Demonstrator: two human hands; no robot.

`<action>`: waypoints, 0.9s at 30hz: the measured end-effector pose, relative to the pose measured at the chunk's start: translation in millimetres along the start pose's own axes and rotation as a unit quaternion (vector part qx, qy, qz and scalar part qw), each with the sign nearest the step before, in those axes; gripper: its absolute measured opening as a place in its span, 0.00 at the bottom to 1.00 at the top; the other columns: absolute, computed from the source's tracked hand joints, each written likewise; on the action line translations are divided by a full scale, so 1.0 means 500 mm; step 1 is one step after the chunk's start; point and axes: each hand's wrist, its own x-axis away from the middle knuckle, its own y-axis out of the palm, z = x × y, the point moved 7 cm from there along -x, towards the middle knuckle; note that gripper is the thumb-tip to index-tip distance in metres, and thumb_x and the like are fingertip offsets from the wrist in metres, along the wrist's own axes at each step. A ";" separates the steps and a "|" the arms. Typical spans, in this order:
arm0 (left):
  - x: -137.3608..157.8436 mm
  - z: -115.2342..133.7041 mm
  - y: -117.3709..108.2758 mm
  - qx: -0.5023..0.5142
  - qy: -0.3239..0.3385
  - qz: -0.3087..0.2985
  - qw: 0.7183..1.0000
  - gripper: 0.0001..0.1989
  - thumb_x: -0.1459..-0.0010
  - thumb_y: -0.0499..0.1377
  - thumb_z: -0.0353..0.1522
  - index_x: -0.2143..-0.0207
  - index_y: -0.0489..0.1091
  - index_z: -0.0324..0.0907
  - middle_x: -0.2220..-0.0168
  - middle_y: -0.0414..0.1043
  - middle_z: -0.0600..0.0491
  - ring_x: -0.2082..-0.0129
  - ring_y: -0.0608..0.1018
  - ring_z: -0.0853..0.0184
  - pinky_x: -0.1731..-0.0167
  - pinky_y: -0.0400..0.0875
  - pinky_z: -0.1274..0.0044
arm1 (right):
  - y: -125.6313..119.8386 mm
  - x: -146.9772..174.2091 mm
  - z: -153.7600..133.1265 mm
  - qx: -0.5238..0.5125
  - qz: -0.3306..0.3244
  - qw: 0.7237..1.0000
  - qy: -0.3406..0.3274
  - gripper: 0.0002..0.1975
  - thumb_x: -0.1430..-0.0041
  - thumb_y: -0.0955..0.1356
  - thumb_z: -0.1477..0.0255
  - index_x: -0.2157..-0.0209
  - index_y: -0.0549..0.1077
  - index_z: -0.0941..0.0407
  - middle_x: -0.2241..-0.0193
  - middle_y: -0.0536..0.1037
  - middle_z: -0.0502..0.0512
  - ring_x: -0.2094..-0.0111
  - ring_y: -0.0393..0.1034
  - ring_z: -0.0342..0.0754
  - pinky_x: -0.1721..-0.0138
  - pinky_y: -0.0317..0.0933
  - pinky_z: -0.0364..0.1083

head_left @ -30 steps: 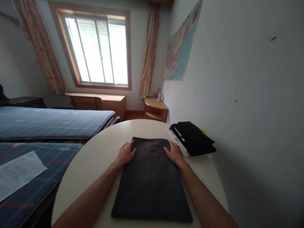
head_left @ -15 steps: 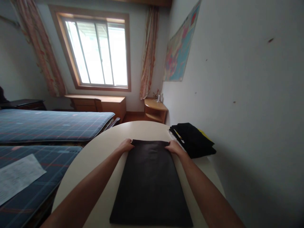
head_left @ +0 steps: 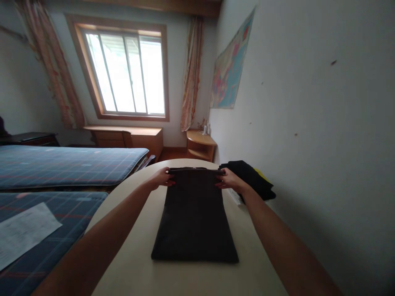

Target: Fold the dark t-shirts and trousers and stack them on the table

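A dark grey-black folded garment (head_left: pixel 196 218) stretches lengthwise over the pale round table (head_left: pixel 129 242); its exact kind cannot be made out. My left hand (head_left: pixel 162 177) pinches the far left corner, and my right hand (head_left: pixel 228 179) grips the far right corner. Between the two hands the far edge is raised off the tabletop and pulled fairly straight, showing a band or opening along it. The near end lies flat. Just beyond my right forearm is a pile of folded black clothes (head_left: pixel 249 179) with a bit of yellow at its side.
White wall (head_left: pixel 308 172) runs close along the table's right side. At the left are two plaid mattresses (head_left: pixel 74 164), the nearer one bearing a sheet of paper (head_left: pixel 27 232). A wooden corner shelf (head_left: pixel 202 139) and a desk (head_left: pixel 145 137) stand by the window.
Both hands have raised the garment's far edge from the table. The whole garment has shifted away from me, so its near end now lies farther up the tabletop.
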 end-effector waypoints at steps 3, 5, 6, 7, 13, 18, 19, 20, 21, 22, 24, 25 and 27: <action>0.042 0.031 -0.010 0.043 0.021 -0.012 0.999 0.17 0.47 0.67 0.36 0.58 0.66 0.40 0.59 0.75 0.49 0.66 0.81 0.66 0.65 0.77 0.74 | -0.016 0.030 -0.028 -0.075 -0.028 0.995 -0.052 0.17 0.43 0.72 0.67 0.55 0.64 0.54 0.53 0.75 0.60 0.67 0.78 0.48 0.69 0.73 0.44; 0.073 0.041 -0.014 0.082 0.031 -0.035 0.996 0.19 0.49 0.68 0.37 0.59 0.68 0.39 0.58 0.75 0.47 0.65 0.81 0.64 0.62 0.77 0.72 | -0.022 0.058 -0.038 -0.093 -0.055 0.991 -0.082 0.18 0.45 0.74 0.64 0.58 0.66 0.54 0.54 0.76 0.58 0.64 0.78 0.49 0.67 0.72 0.44; 0.088 0.042 -0.015 0.103 0.035 -0.049 0.993 0.20 0.50 0.69 0.38 0.58 0.69 0.39 0.57 0.75 0.47 0.63 0.81 0.63 0.61 0.76 0.71 | -0.022 0.075 -0.041 -0.095 -0.067 0.989 -0.093 0.19 0.47 0.75 0.63 0.58 0.66 0.53 0.55 0.76 0.57 0.63 0.78 0.49 0.65 0.72 0.45; 0.104 0.041 -0.015 0.125 0.037 -0.064 0.989 0.21 0.50 0.69 0.39 0.58 0.70 0.39 0.57 0.75 0.46 0.61 0.81 0.62 0.60 0.76 0.70 | -0.023 0.094 -0.042 -0.097 -0.079 0.987 -0.103 0.20 0.48 0.75 0.62 0.59 0.67 0.53 0.55 0.76 0.56 0.61 0.77 0.49 0.63 0.72 0.46; 0.196 0.009 -0.007 0.214 0.028 -0.142 0.966 0.23 0.50 0.71 0.39 0.55 0.69 0.42 0.53 0.74 0.46 0.54 0.79 0.56 0.52 0.72 0.62 | -0.008 0.213 -0.025 -0.109 -0.138 0.978 -0.114 0.22 0.51 0.76 0.59 0.59 0.65 0.49 0.55 0.74 0.50 0.53 0.73 0.51 0.56 0.69 0.51; 0.246 -0.010 0.006 0.244 0.030 -0.179 0.953 0.23 0.50 0.70 0.40 0.54 0.67 0.44 0.55 0.75 0.47 0.51 0.77 0.54 0.51 0.70 0.59 | 0.004 0.264 0.001 -0.132 -0.168 0.969 -0.121 0.19 0.48 0.74 0.57 0.60 0.67 0.48 0.44 0.68 0.51 0.49 0.68 0.49 0.54 0.67 0.51; 0.251 -0.011 0.007 0.236 0.033 -0.180 0.954 0.24 0.49 0.70 0.40 0.53 0.67 0.44 0.55 0.75 0.48 0.50 0.76 0.54 0.51 0.70 0.60 | 0.006 0.267 0.005 -0.136 -0.170 0.968 -0.125 0.19 0.48 0.74 0.57 0.61 0.67 0.49 0.42 0.66 0.50 0.50 0.68 0.49 0.53 0.66 0.51; 0.254 -0.012 0.008 0.220 0.034 -0.177 0.959 0.23 0.49 0.69 0.40 0.54 0.67 0.44 0.55 0.75 0.48 0.49 0.76 0.54 0.51 0.70 0.61 | 0.008 0.267 0.009 -0.137 -0.171 0.967 -0.128 0.18 0.48 0.74 0.57 0.61 0.68 0.49 0.41 0.65 0.50 0.50 0.68 0.48 0.52 0.66 0.51; 0.256 -0.012 0.008 0.193 0.035 -0.173 0.965 0.22 0.49 0.69 0.41 0.54 0.67 0.44 0.55 0.75 0.48 0.49 0.75 0.55 0.51 0.70 0.62 | 0.010 0.266 0.012 -0.135 -0.170 0.968 -0.129 0.18 0.48 0.74 0.57 0.61 0.68 0.49 0.41 0.66 0.50 0.51 0.68 0.48 0.52 0.65 0.51; 0.256 -0.011 0.007 0.156 0.037 -0.165 0.973 0.22 0.48 0.68 0.42 0.55 0.68 0.44 0.55 0.75 0.48 0.48 0.75 0.55 0.51 0.69 0.63 | 0.012 0.264 0.016 -0.131 -0.168 0.969 -0.128 0.19 0.48 0.74 0.57 0.60 0.68 0.49 0.44 0.68 0.50 0.52 0.68 0.47 0.52 0.65 0.51; 0.253 -0.004 0.002 0.061 0.056 -0.143 0.986 0.21 0.48 0.66 0.44 0.57 0.69 0.42 0.55 0.75 0.48 0.49 0.75 0.56 0.50 0.68 0.65 | 0.018 0.257 0.020 -0.125 -0.163 0.971 -0.124 0.20 0.49 0.74 0.56 0.59 0.69 0.49 0.50 0.71 0.50 0.55 0.68 0.46 0.53 0.66 0.50; 0.251 0.002 0.001 0.009 0.072 -0.128 0.989 0.21 0.48 0.65 0.44 0.57 0.69 0.41 0.56 0.75 0.48 0.50 0.75 0.55 0.50 0.68 0.65 | 0.022 0.254 0.021 -0.124 -0.160 0.972 -0.122 0.20 0.49 0.74 0.55 0.59 0.69 0.49 0.53 0.72 0.50 0.57 0.68 0.46 0.53 0.66 0.50; 0.250 0.015 0.001 -0.096 0.117 -0.091 0.984 0.22 0.48 0.63 0.43 0.55 0.69 0.39 0.57 0.76 0.47 0.52 0.75 0.55 0.50 0.68 0.65 | 0.031 0.249 0.019 -0.133 -0.162 0.970 -0.122 0.21 0.50 0.75 0.55 0.60 0.69 0.49 0.57 0.72 0.48 0.60 0.68 0.45 0.54 0.66 0.50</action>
